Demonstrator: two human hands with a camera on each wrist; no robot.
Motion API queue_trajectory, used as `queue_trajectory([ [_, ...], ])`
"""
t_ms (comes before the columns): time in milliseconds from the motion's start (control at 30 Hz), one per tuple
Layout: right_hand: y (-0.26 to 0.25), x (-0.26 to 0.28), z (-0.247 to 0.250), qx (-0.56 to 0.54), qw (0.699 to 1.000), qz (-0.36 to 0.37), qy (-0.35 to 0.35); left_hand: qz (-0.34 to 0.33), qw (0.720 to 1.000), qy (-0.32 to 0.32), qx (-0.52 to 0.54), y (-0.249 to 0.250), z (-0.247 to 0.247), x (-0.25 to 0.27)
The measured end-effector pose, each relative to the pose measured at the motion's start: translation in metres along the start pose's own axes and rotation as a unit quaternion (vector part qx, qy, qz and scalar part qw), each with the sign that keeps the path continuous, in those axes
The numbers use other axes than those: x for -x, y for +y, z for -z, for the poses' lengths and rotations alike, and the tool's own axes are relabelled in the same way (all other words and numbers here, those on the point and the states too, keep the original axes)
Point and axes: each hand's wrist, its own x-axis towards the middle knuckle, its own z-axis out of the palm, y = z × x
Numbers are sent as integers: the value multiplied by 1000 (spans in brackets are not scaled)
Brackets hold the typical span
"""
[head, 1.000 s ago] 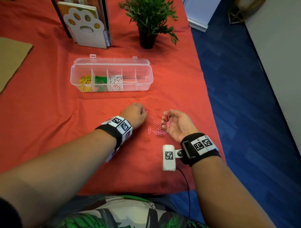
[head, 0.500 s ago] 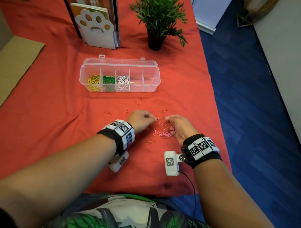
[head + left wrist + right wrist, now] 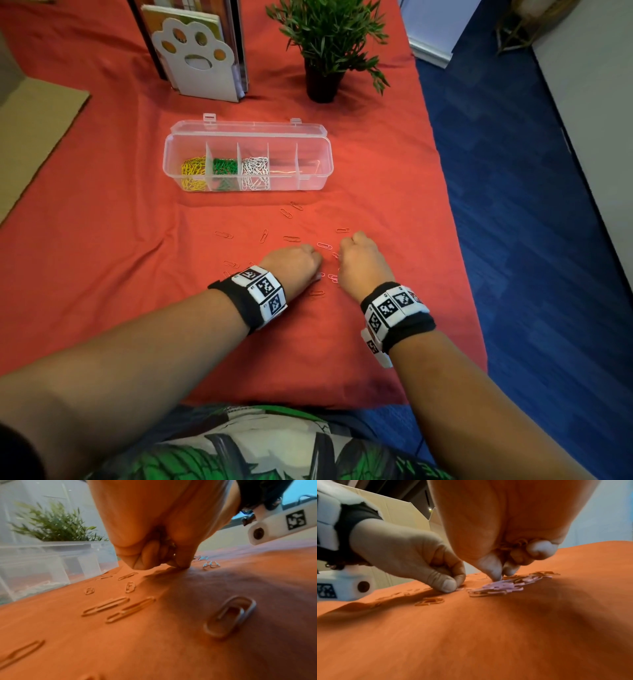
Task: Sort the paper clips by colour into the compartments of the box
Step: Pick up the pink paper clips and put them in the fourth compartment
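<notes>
Lying on the red cloth [image 3: 120,240] between your hands are pink paper clips [image 3: 501,586]. Your right hand [image 3: 363,263] is curled, pinching at them and holding some. Your left hand [image 3: 294,265] is curled too, fingertips [image 3: 448,585] pressing down. The box [image 3: 315,171] sits farther back.

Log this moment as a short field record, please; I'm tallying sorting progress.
box: clear, lid open, five compartments
filled: yellow clips, green clips, white clips, left to right
two right compartments: look empty
cloth: red and pink clips scattered
pink pile: between the hands
left hand: fingers curled, tips on cloth at a clip
right hand: holds clips in palm, pinching at the pile
</notes>
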Motion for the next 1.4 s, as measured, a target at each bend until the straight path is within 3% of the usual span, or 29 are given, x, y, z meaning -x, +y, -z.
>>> queue_trajectory([
  [100,8,-5,6,-146,988,-51,3,-9,1000,-1,-25,2,0,2],
  [167,15,-6,12,-304,945,-124,-4,-4,1000,3,-23,3,0,3],
  [233,19,-1,20,-496,847,-189,-11,3,1000,16,-19,4,-1,5],
  [367,27,13,36,-765,592,-248,-56,4,1000,21,-11,8,-3,10],
  [433,29,16,37,-801,532,-264,-67,15,1000,11,-8,10,-3,11],
  [467,28,17,36,-797,536,-268,-69,21,1000,6,-7,10,-4,11],
  [500,27,18,35,-781,559,-270,-70,25,1000,1,-6,10,-5,11],
  [533,26,18,31,-747,605,-268,-68,27,1000,-3,-5,9,-6,11],
  [633,20,17,22,-504,838,-204,-56,32,999,-13,-13,8,-10,12],
  [667,18,17,18,-398,901,-165,-50,34,999,-13,-17,9,-11,13],
  [733,11,20,13,-239,964,-106,-48,41,999,3,0,9,-11,14],
  [800,6,24,3,-143,987,-63,-34,51,994,41,88,7,-9,15],
  [867,-1,26,-4,-71,997,-34,-4,69,968,72,228,3,-4,15],
  [933,-7,28,-6,-23,1000,-15,15,129,909,84,388,0,3,13],
  [1000,-11,27,-6,4,1000,-8,5,212,777,96,584,2,12,13],
  [1067,-11,24,-6,-13,1000,-7,-9,247,640,97,721,4,21,11],
  [1133,-7,19,-1,-110,993,-35,-10,248,566,97,780,4,29,9],
  [1200,-1,14,5,-249,964,-95,-12,237,535,90,806,4,34,6],
  [1267,7,11,12,-394,907,-152,-9,227,519,74,821,3,36,2],
  [1333,15,11,21,-535,823,-192,-8,222,511,53,829,4,41,-3],
  [1400,23,13,31,-670,708,-223,-23,234,508,40,828,7,45,-10],
])
